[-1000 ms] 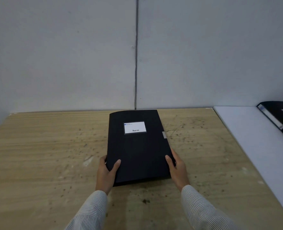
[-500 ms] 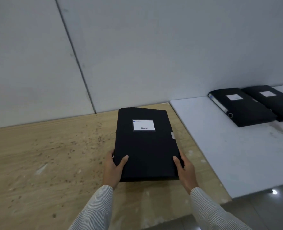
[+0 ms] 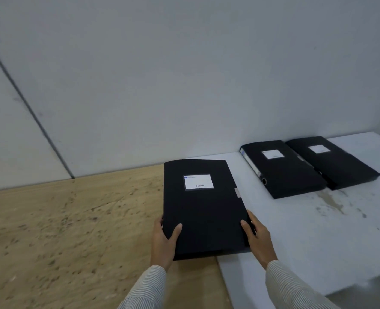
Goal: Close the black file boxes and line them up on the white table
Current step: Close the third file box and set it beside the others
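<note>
Gripping the closed file box [image 3: 203,208] — left hand [image 3: 163,241], right hand [image 3: 259,238], fingers wrapped around its near corners.

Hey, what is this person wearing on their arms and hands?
Both hands, left and right, are bare: no gloves, rings or watch visible. Each forearm is covered by a long light sleeve with fine dark pinstripes, reaching the wrist.

The held file box [image 3: 203,208] bears a white label [image 3: 198,181] with blurred print, perhaps "Beifa".
</note>
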